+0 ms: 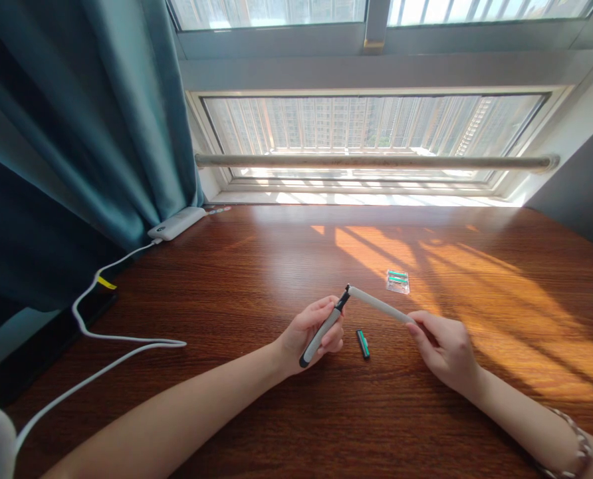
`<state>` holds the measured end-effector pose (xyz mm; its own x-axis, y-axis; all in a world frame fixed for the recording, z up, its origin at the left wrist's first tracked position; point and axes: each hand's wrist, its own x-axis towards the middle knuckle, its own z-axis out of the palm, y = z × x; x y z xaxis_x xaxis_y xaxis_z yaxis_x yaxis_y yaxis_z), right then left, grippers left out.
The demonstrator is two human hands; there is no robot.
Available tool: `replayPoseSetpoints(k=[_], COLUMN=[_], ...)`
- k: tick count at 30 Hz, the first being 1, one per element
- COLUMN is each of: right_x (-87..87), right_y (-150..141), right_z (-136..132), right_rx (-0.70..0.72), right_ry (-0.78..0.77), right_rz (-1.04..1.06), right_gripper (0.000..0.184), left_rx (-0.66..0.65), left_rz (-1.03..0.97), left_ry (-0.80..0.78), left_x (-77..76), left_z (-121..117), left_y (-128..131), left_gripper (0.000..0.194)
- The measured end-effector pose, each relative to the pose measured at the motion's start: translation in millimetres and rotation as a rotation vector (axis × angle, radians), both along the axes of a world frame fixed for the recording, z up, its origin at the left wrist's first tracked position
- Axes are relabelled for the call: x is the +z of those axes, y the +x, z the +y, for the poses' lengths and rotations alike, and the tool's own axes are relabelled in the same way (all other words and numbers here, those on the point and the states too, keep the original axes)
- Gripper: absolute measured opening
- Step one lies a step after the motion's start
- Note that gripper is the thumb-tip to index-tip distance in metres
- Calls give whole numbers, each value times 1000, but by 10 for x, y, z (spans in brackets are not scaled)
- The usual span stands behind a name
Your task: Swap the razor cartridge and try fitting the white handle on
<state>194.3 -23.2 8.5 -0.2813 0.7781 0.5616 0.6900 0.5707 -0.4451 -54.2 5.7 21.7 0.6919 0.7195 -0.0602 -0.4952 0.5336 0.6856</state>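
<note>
My left hand (316,332) is closed around a grey and black razor handle (321,334), which slants up to the right with its bare black neck at the top. In a pinch, my right hand (443,342) holds the near end of a slim white stick (381,304). The stick's far end meets or nearly meets the tip of the handle; I cannot tell whether they touch. On the table between my hands lies a black and green razor cartridge (363,344). Farther back, a small clear case (397,281) contains green-striped cartridges.
The brown wooden table (256,266) runs back to a window with a horizontal rail (376,161). At the left, a white power bank (177,223) with a white cable (127,338) lies beside a blue curtain (141,120). Sunlight falls across the table's right side.
</note>
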Motion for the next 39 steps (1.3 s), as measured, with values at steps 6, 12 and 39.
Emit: replayPoseSetpoints(k=[6,12,39], right_x=[-16,-26,-37], right_y=[8,16,-12], right_z=[3,1,-16], right_rx=[9,-31,1], right_ry=[0,-19,2], right_rz=[-5,23,-27], right_gripper=[12,12,10], left_rx=[9,53,238], left_rz=[-6,16,297], left_ry=[50,70,177], left_x=[-17,-31,34], left_z=[5,-21,-100], left_y=[10,19,73], left_gripper=[13,7,22])
